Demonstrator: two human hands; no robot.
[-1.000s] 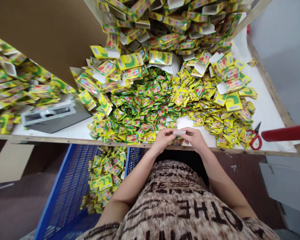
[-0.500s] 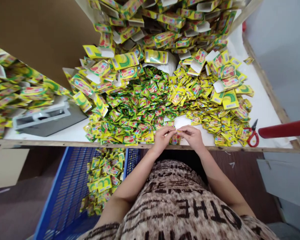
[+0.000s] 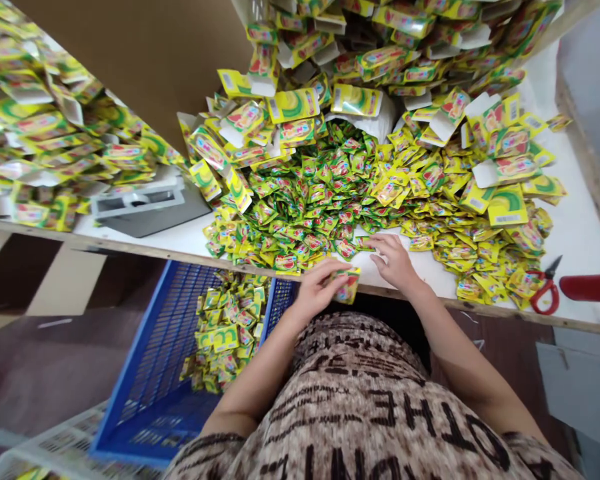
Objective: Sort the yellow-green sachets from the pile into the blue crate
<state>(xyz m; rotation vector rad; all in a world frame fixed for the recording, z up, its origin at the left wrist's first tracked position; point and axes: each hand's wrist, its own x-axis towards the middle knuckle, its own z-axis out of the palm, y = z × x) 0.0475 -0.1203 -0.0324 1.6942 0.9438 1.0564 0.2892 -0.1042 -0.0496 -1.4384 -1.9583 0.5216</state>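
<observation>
My left hand (image 3: 319, 288) is closed around a small yellow-and-green box (image 3: 349, 287) with a red fruit print, at the table's front edge. The fingers cover part of the box. Just to the right, my right hand (image 3: 396, 264) has its thumb and fingers apart. Its fingertips reach a green sachet (image 3: 363, 242) at the near edge of the pile, and whether they touch it I cannot tell. Beyond both hands lie heaped green sachets (image 3: 300, 217), with yellow sachets (image 3: 443, 230) to their right.
Unclosed cartons (image 3: 247, 120) are heaped behind the sachets. A grey tray-like holder (image 3: 145, 207) sits at left beside a brown cardboard panel (image 3: 145, 60). Red-handled scissors (image 3: 546, 293) lie at right near a red bar (image 3: 590, 288). Below the table stands a blue basket (image 3: 145, 373) holding boxes.
My hands, which were together over the table edge, have parted. My left hand has lowered with the box, and my right hand has reached out to the sachets. The view has shifted left.
</observation>
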